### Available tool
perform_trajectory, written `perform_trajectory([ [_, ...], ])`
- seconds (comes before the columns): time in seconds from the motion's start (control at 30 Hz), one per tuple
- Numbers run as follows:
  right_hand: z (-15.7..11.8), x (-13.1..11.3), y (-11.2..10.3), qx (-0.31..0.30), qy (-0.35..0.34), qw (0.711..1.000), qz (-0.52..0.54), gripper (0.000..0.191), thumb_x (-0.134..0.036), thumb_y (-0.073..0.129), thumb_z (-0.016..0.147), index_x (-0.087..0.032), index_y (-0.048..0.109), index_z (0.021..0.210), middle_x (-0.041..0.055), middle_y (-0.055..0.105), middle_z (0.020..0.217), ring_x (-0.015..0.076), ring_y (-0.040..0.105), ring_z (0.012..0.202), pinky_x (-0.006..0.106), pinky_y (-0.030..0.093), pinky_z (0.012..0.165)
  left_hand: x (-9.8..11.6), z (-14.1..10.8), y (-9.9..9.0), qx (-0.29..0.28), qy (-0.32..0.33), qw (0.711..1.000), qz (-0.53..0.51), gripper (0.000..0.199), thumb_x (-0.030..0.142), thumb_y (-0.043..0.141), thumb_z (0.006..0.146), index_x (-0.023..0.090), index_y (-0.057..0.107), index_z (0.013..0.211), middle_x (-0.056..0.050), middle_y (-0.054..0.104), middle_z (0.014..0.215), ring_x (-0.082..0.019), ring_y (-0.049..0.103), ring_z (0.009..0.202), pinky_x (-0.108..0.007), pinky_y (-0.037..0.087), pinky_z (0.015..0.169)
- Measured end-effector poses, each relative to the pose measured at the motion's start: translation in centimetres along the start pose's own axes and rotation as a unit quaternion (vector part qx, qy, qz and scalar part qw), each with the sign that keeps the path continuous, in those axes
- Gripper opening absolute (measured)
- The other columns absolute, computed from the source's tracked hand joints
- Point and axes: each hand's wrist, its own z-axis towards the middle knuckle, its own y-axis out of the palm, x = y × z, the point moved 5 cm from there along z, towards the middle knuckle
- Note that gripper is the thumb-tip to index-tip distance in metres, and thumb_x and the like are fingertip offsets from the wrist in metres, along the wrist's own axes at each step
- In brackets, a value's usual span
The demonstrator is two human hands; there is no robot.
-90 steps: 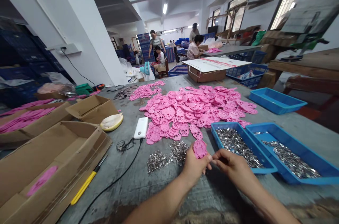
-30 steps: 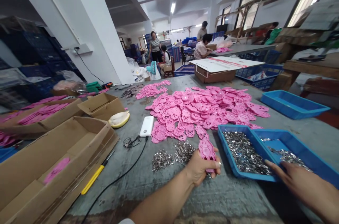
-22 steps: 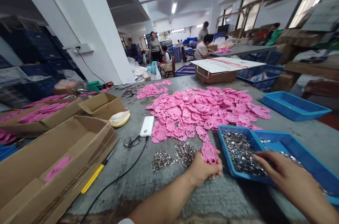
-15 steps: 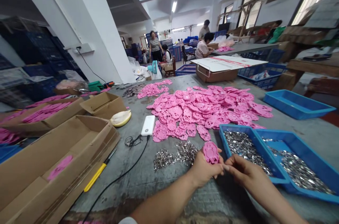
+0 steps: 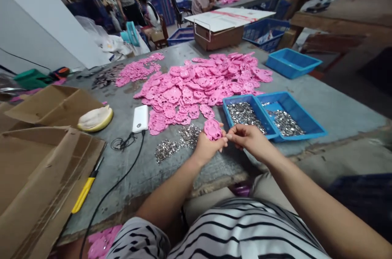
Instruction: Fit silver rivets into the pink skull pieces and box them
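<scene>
A pink molded plastic piece with a scalloped edge is gripped in my left hand, face up above the near part of the table. My right hand meets it from the right, thumb and forefinger pinched at the piece's lower right side. Whatever sits in that pinch is too small to make out. Left of my hands lie two small heaps of shiny metal parts. Beyond them spreads a large pile of similar pink pieces. Two blue trays with more metal parts stand just right of my right hand.
A white power bank with a black cable lies left of the heaps. Further left are a yellow cutter knife, a yellow-rimmed fruit rind and cardboard boxes. Another blue tray stands far right. People sit at tables behind.
My view has tilted down and turned right, so my striped shirt now shows. Both hands keep the same hold on the pink piece, the right fingers still pinched beside it.
</scene>
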Motion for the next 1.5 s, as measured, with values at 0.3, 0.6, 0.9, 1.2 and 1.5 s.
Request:
perform_trajectory([
  [0.3, 0.3, 0.2, 0.2, 0.002, -0.006, 0.992, 0.128, 0.046, -0.054, 0.080, 0.049, -0.015, 0.060, 0.062, -0.0019, 0.054, 0.057, 0.0058, 0.037, 0.044, 0.023, 0.023, 0.043, 0.2, 0.0, 0.1, -0.046, -0.057, 0.981, -0.179, 0.058, 0.068, 0.056, 0.075, 0.018, 0.050, 0.105, -0.002, 0.063, 0.070, -0.016, 0.061, 0.049, -0.019, 0.032, 0.028],
  [0.6, 0.4, -0.3, 0.0, 0.029, -0.086, 0.995, 0.033, 0.038, -0.050, 0.074, 0.062, -0.019, 0.057, 0.051, 0.0033, 0.054, 0.059, 0.0186, 0.055, 0.075, 0.030, 0.042, 0.067, -0.3, 0.1, 0.4, -0.014, -0.073, 0.984, -0.161, 0.051, 0.054, 0.047, 0.089, 0.012, 0.051, 0.117, -0.008, 0.067, 0.082, -0.018, 0.067, 0.062, -0.022, 0.049, 0.041],
  [0.9, 0.5, -0.4, 0.5, 0.010, -0.108, 0.993, -0.039, 0.036, -0.045, 0.070, 0.068, -0.017, 0.056, 0.051, 0.0064, 0.056, 0.091, 0.0141, 0.055, 0.071, 0.030, 0.047, 0.064, -0.8, 0.1, 0.1, 0.007, -0.072, 0.988, -0.139, 0.057, 0.056, 0.056, 0.084, 0.012, 0.055, 0.120, -0.011, 0.068, 0.095, -0.020, 0.068, 0.076, -0.025, 0.056, 0.051],
  [1.2, 0.6, -0.4, 0.8, -0.025, -0.095, 0.995, -0.023, 0.040, -0.050, 0.070, 0.070, -0.016, 0.055, 0.054, 0.0035, 0.053, 0.089, 0.0051, 0.048, 0.046, 0.028, 0.046, 0.051, -1.0, 0.0, 0.0, 0.006, -0.077, 0.986, -0.145, 0.058, 0.057, 0.059, 0.081, 0.012, 0.056, 0.119, -0.012, 0.069, 0.099, -0.020, 0.068, 0.078, -0.025, 0.056, 0.052],
  [1.5, 0.8, 0.0, 0.9, -0.015, -0.118, 0.989, -0.083, 0.030, -0.035, 0.065, 0.076, -0.018, 0.054, 0.054, 0.0027, 0.055, 0.080, 0.0095, 0.051, 0.056, 0.028, 0.046, 0.061, -1.0, 0.0, 0.0, 0.001, -0.078, 0.986, -0.146, 0.057, 0.056, 0.059, 0.081, 0.011, 0.057, 0.115, -0.012, 0.069, 0.096, -0.020, 0.068, 0.079, -0.025, 0.056, 0.052],
])
